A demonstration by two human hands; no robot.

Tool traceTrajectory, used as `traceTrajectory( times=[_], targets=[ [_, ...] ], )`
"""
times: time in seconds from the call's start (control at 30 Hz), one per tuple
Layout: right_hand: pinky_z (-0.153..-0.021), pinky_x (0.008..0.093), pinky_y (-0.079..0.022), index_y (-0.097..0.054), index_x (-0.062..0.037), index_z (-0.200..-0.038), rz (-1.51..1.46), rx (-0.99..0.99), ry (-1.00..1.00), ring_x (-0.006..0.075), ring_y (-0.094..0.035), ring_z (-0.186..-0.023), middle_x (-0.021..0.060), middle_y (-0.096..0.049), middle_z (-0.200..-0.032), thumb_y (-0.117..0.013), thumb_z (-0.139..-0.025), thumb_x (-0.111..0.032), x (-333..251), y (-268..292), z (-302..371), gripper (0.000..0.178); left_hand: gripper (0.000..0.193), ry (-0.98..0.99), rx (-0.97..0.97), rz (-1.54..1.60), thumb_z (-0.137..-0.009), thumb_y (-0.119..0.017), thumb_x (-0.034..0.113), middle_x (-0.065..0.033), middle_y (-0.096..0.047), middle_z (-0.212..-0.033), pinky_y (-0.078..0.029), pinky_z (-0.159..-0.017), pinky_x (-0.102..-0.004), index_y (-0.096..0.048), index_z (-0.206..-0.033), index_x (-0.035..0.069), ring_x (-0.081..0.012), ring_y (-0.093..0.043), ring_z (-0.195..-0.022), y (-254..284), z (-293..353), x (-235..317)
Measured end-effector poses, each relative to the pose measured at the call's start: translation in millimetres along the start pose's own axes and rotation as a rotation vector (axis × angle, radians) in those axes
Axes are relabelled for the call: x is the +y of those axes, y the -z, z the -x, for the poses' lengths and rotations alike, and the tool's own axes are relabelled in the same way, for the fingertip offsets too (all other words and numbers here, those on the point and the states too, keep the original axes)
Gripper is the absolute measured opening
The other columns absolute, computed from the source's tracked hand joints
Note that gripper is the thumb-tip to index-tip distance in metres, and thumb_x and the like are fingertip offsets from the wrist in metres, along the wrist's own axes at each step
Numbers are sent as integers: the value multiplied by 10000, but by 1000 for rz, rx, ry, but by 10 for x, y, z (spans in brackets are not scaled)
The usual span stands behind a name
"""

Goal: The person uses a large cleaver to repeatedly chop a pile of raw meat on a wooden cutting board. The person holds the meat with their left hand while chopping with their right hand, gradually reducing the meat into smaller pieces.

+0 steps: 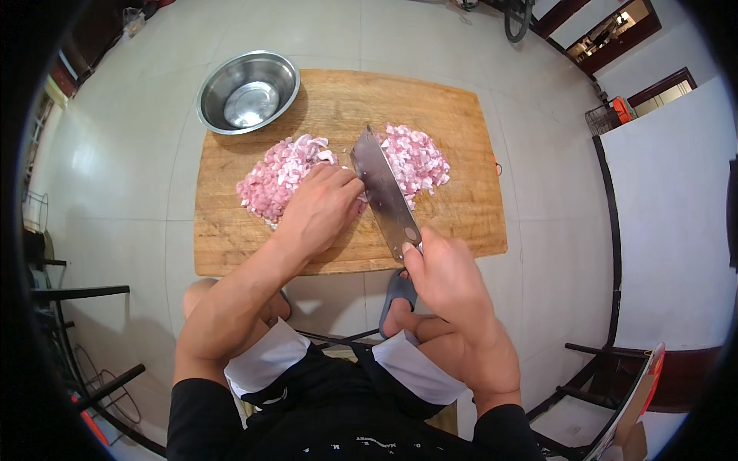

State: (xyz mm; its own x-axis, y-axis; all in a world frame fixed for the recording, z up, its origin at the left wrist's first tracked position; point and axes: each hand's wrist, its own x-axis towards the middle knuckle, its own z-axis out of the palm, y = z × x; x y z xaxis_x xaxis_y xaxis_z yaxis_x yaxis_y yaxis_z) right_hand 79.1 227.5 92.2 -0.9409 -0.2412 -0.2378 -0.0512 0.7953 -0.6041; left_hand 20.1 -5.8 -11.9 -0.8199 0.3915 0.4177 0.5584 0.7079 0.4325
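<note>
One knife (387, 196) slants across the middle of the board (465, 219), its blade between two heaps of diced meat, the left heap (269, 184) and the right heap (415, 157). Of the two hands, the right hand (447, 273) is closed around the handle at the board's near edge, its forearm angling in from the lower right. The left hand (323, 203) reaches in palm down, fingers curled beside the blade over meat; whether they grip any, I cannot tell. One bowl (209, 96) sits at the board's far left corner.
</note>
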Motion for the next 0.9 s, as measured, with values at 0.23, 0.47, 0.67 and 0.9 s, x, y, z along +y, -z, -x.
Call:
traceTrajectory(
  times=[0.23,0.47,0.67,0.9],
  targets=[
    [-768,652,-554,-632,103,-966,130,-74,33,586,-709,-838,380,-707,-849,-578,-1088,-153,-64,-62,-110,288,160,2,-21,57,-896,-787,92,-158,-696,-1038,-539,-997,-490,-678,-997,34,-381,-667,-1077,-19,-20,-12],
    [-816,643,-577,-650,121,-982,202,-15,71,587,-725,-896,402,-720,-912,-589,-1079,-152,-106,-192,-557,297,143,-29,-5,74,-896,-776,86,-165,-694,-1000,-545,-969,-493,-672,-973,24,-389,-672,-1054,-77,-25,-64],
    [-589,505,-594,-635,131,-961,109,77,62,356,-732,-543,299,-714,-774,-604,-1088,-158,42,-309,-865,317,143,-14,-43,68,-889,-771,83,-163,-691,-1004,-550,-975,-490,-672,-971,19,-389,-672,-1057,-62,1,-43],
    [-607,524,-596,-660,106,-983,175,47,98,384,-743,-582,313,-716,-778,-604,-1086,-151,156,-188,-683,283,221,16,-17,94,-862,-785,96,-182,-658,-1110,-553,-980,-503,-685,-1040,9,-398,-659,-1103,33,-32,79]
  ],
)
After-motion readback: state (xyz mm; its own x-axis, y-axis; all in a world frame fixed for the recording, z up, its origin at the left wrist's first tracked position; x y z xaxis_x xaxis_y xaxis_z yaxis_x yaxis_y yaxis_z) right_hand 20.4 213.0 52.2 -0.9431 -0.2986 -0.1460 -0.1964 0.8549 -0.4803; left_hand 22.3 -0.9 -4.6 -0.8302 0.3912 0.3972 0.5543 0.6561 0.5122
